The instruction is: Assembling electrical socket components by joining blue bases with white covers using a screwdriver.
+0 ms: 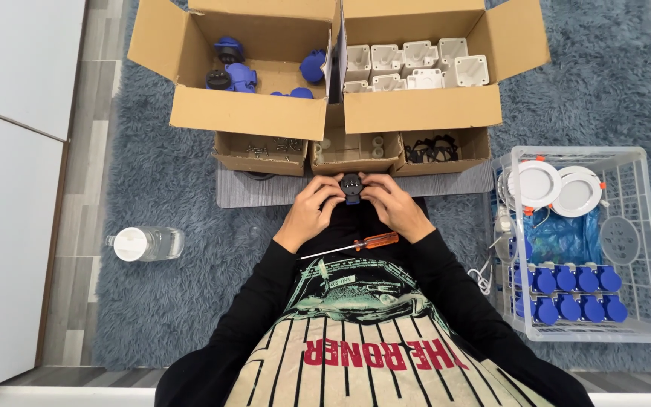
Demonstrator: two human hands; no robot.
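Note:
Both hands meet in front of me, just below the small cardboard trays. My left hand (312, 209) and my right hand (393, 206) together grip a small round black part with a blue tab (351, 185), fingertips pinching it from either side. An orange-handled screwdriver (356, 246) lies across my lap below the hands, its shaft pointing left. I wear black sleeves.
Two open cardboard boxes stand ahead: the left box (246, 113) holds blue and black parts, the right box (420, 109) white housings. Three small trays (356, 154) hold screws, small pieces and black rings. A clear crate (585, 249) of white discs and blue parts stands right. A water bottle (145, 243) lies left.

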